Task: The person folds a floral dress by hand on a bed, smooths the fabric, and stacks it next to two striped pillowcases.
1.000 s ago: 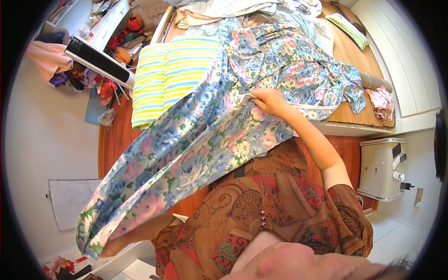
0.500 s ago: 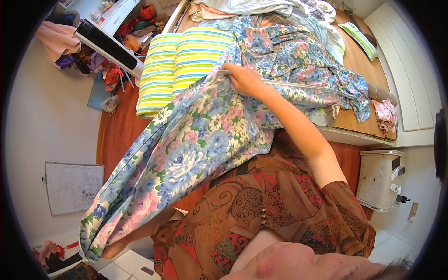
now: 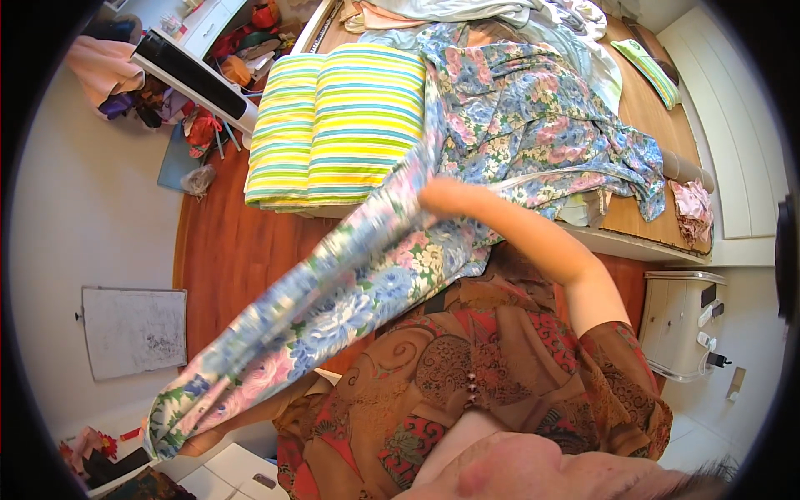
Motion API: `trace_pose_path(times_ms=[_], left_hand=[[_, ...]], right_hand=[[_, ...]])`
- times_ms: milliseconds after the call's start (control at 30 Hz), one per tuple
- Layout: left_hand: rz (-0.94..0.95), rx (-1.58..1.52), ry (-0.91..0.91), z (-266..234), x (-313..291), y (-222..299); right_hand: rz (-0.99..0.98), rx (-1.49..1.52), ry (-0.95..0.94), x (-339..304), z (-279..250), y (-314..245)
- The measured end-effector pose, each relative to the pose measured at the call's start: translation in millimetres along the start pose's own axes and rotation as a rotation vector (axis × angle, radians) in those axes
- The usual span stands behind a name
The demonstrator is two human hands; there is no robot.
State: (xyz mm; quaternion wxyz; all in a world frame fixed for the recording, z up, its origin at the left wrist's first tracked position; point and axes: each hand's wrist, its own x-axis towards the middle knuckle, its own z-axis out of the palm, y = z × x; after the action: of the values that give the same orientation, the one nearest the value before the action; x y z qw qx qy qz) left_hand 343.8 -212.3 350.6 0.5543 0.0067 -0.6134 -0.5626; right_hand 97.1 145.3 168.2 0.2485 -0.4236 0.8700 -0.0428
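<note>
A large floral bed sheet (image 3: 367,308), blue, pink and white, stretches in a long fold from the bed to the lower left. My right hand (image 3: 450,198) is closed on its upper edge near the bed and blurred by motion. At the lower left, my left hand (image 3: 202,442) grips the sheet's far end, the fingers mostly hidden by the cloth. The rest of the sheet lies rumpled across the bed, with a pale strip along one edge. Beside it rests a folded quilt (image 3: 333,125) with yellow, green, blue and white stripes.
The wooden bed (image 3: 646,212) holds pale rumpled bedding (image 3: 492,17), a striped pillow (image 3: 646,71) and a pink cloth (image 3: 692,208). A black-and-white tower unit (image 3: 192,82) stands left, a whiteboard (image 3: 133,333) leans on the wall, and a beige case (image 3: 671,321) stands right.
My right hand has moved down toward me with the sheet's edge. The hanging cloth has narrowed and dropped, showing more of the striped quilt and floor. My left hand stays about where it was.
</note>
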Motion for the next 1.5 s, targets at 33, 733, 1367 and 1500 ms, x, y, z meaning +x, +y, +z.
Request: trace_pose_path(times_ms=[33, 733, 1367, 1500], left_hand=[[-0.005, -0.012, 0.003, -1.5, -1.6, -5.6], [0.074, 0.080, 0.057, -12.7, 13.9, 18.3], [-0.155, -0.047, -0.329, 96.2, -6.2, -33.8], [-0.034, 0.019, -1.277, 186.2, -43.6, -77.1]], right_hand=[[-0.027, 0.018, -0.111, -3.5, 34.1, 4.9], [-0.252, 0.563, -0.009, 40.1, 71.4, 26.1], [0.195, 0.586, 2.384, -321.5, -60.7, -12.1], [0.281, 1.055, 2.584, -337.3, -41.3, -14.1]])
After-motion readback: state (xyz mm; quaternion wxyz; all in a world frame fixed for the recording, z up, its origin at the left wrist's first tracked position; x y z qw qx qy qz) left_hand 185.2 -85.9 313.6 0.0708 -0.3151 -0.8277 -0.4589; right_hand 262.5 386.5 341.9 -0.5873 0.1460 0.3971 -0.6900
